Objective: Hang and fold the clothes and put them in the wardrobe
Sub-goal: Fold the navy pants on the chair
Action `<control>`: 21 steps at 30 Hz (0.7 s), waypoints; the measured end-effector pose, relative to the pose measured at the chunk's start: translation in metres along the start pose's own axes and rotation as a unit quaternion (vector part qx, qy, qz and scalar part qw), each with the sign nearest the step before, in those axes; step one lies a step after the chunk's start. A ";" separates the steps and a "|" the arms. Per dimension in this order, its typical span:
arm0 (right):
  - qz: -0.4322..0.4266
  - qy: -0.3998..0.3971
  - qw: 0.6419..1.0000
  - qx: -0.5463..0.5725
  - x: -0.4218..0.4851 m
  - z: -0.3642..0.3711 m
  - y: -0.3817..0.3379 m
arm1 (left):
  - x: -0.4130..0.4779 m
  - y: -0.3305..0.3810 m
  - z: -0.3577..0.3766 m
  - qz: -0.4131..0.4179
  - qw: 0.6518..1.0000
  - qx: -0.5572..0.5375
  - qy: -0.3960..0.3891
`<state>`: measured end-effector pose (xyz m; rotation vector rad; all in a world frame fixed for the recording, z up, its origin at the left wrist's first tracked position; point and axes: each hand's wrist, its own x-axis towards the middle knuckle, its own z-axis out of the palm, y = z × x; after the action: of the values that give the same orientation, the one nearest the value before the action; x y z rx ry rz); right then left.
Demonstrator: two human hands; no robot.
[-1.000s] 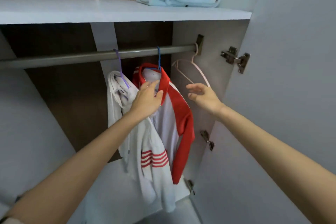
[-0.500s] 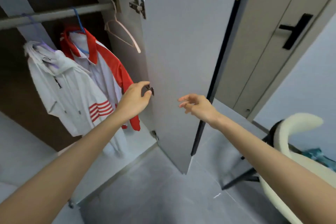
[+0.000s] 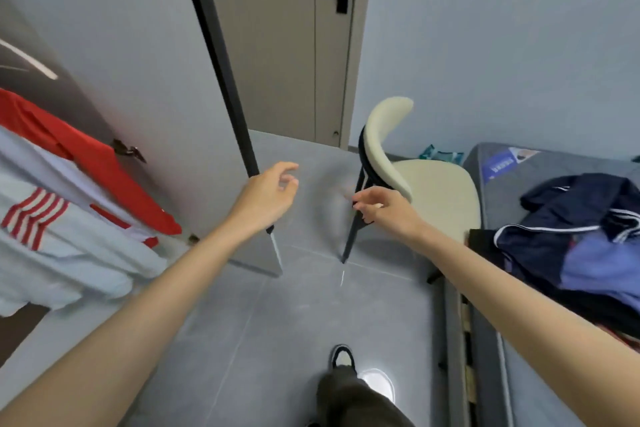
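A red and white jacket (image 3: 104,166) and a white top with red stripes (image 3: 62,243) hang in the wardrobe at the left edge. A pile of dark navy and blue clothes (image 3: 581,239) lies on the grey mattress (image 3: 540,374) at the right. My left hand (image 3: 266,198) hovers in mid-air before the open wardrobe door (image 3: 138,55), its fingers loosely curled, holding nothing. My right hand (image 3: 384,208) is stretched out in front of the chair, fingers relaxed and empty.
A cream chair (image 3: 426,184) with black legs stands between me and the mattress. A closed room door (image 3: 294,38) with a black handle is behind it. Grey floor tiles (image 3: 277,340) lie below, with my shoe (image 3: 343,357) on them.
My view has swung right, from the wardrobe rail to the room. My left hand let go of the hanging jacket, and both hands came away from the wardrobe. The chair and the clothes pile came into view.
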<state>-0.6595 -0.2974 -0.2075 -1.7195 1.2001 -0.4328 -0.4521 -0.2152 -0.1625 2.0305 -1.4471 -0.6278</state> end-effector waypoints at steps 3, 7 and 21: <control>0.028 0.059 0.998 -0.003 -0.035 -0.032 0.042 | -0.006 0.032 0.043 0.038 0.998 0.008 -0.057; 0.084 0.131 0.988 0.018 -0.071 -0.078 0.097 | -0.001 0.079 0.103 0.080 0.990 0.009 -0.116; 0.220 0.279 0.934 0.044 -0.123 -0.272 0.288 | 0.063 0.254 0.345 0.164 0.948 0.041 -0.270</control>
<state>-1.0621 -0.3434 -0.2956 -1.2222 1.8899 -0.7107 -0.8343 -0.4002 -0.2457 1.6802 -2.0994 -1.0422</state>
